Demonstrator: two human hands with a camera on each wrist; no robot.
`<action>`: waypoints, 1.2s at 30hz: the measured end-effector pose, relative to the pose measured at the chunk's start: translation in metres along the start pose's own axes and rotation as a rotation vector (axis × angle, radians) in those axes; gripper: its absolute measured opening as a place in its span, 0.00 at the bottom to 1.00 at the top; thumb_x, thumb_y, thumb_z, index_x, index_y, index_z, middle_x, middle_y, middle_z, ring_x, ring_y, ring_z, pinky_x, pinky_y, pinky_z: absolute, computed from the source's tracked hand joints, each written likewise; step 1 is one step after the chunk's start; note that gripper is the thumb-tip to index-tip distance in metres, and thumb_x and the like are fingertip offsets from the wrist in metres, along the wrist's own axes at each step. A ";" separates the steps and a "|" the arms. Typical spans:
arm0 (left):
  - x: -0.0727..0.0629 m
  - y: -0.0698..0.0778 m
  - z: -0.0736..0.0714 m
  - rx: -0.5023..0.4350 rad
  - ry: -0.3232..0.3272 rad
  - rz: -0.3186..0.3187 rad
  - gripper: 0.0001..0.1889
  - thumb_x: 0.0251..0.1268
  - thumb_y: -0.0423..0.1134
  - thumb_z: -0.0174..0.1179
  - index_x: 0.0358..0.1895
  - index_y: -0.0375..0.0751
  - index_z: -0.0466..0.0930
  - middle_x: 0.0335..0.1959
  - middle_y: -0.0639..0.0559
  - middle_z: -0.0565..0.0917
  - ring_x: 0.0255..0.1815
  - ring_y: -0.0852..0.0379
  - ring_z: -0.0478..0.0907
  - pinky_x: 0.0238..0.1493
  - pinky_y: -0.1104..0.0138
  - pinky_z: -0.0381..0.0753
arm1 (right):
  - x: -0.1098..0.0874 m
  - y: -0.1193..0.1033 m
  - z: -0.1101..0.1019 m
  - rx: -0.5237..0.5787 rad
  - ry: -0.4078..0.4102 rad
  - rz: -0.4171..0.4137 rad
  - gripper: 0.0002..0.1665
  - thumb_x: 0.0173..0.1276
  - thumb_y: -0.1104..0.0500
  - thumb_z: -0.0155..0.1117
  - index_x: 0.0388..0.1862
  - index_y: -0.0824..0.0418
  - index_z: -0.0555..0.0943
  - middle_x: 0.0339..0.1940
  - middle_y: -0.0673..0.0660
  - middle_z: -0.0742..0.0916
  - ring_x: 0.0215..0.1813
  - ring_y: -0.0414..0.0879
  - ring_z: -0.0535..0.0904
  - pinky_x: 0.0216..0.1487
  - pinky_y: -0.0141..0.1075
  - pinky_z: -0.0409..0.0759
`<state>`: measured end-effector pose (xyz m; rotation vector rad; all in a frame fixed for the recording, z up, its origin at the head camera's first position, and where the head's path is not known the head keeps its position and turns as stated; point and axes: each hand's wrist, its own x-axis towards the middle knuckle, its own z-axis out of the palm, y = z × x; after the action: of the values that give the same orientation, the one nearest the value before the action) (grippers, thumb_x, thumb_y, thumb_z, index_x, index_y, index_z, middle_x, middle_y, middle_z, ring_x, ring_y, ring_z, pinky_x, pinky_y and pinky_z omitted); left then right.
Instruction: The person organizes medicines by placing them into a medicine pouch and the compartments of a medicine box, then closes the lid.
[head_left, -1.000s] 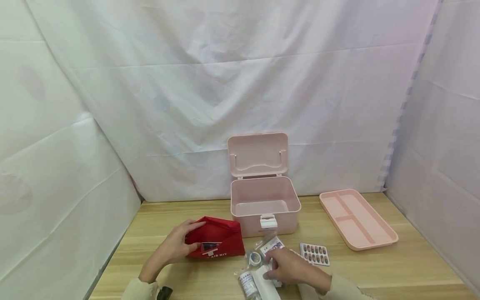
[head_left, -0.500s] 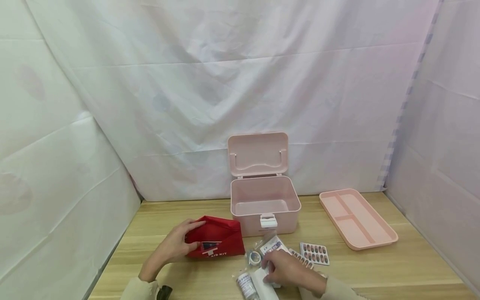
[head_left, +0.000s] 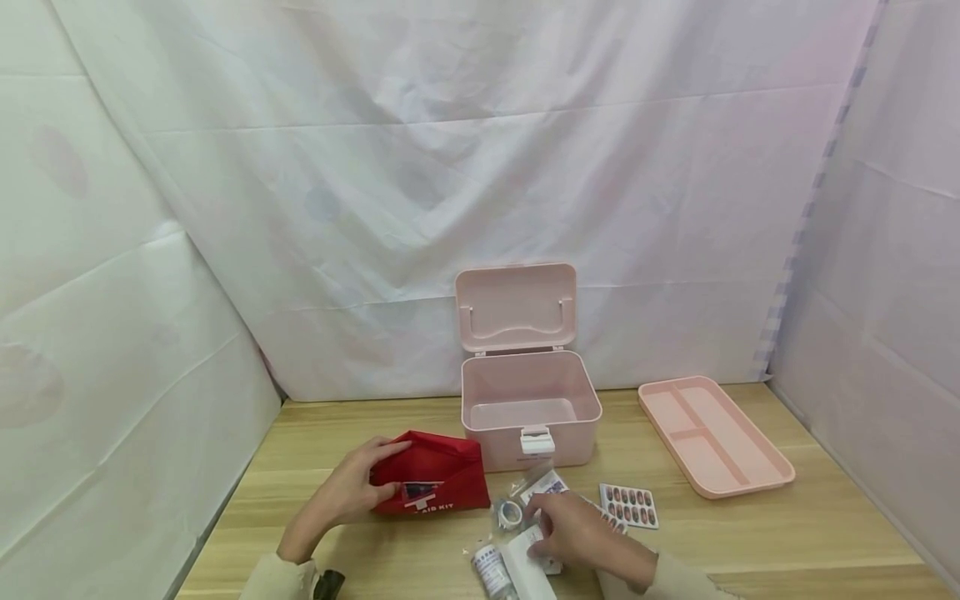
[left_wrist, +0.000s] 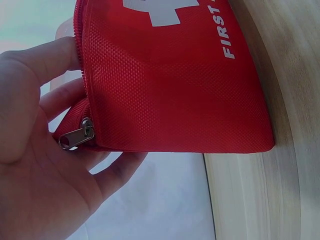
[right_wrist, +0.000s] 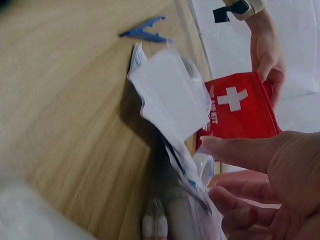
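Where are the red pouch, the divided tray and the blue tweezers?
Red pouch point(left_wrist: 167, 95), left wrist view: front fabric panel.
Divided tray point(head_left: 733, 433), head view: floor of its long compartment.
Blue tweezers point(right_wrist: 146, 35), right wrist view: one arm.

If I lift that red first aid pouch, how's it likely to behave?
The red pouch will probably flex, since its fabric creases and its mouth gapes. It might spill if tipped, as the zip is open and something dark shows inside.

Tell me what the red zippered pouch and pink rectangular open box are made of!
Red fabric pouch: probably woven nylon or polyester, matte; the weave shows.
Pink box: likely hard plastic, smooth, faintly shiny; its rounded edges look moulded.
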<state>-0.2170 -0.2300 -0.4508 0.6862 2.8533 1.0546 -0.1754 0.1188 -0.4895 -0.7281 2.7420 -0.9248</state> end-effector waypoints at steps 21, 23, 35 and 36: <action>0.002 -0.001 0.000 -0.010 -0.005 -0.008 0.28 0.56 0.27 0.67 0.64 0.37 0.77 0.55 0.44 0.78 0.53 0.46 0.77 0.49 0.55 0.83 | -0.002 0.012 0.001 -0.196 0.001 -0.038 0.23 0.43 0.54 0.81 0.41 0.51 0.84 0.33 0.45 0.77 0.29 0.35 0.68 0.28 0.31 0.68; 0.002 -0.001 0.000 -0.011 -0.003 -0.009 0.28 0.56 0.27 0.67 0.64 0.37 0.77 0.55 0.44 0.78 0.53 0.46 0.77 0.49 0.55 0.83 | -0.001 0.012 0.001 -0.180 -0.004 -0.032 0.22 0.43 0.55 0.81 0.39 0.51 0.83 0.34 0.45 0.76 0.29 0.35 0.68 0.28 0.31 0.68; 0.003 -0.002 0.001 -0.001 -0.005 -0.001 0.29 0.57 0.27 0.68 0.64 0.37 0.76 0.56 0.44 0.78 0.53 0.46 0.77 0.49 0.56 0.83 | 0.003 0.018 -0.006 0.101 -0.001 -0.003 0.16 0.53 0.66 0.73 0.35 0.53 0.76 0.23 0.43 0.75 0.25 0.35 0.68 0.25 0.30 0.69; 0.003 -0.002 0.001 0.000 -0.005 -0.002 0.29 0.57 0.27 0.68 0.64 0.37 0.76 0.56 0.44 0.78 0.53 0.46 0.77 0.49 0.56 0.83 | 0.003 0.020 -0.006 0.124 0.002 -0.011 0.16 0.53 0.67 0.72 0.35 0.54 0.76 0.23 0.43 0.75 0.24 0.35 0.69 0.25 0.30 0.70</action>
<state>-0.2202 -0.2293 -0.4522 0.6849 2.8496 1.0510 -0.1880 0.1340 -0.4961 -0.7216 2.6558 -1.0870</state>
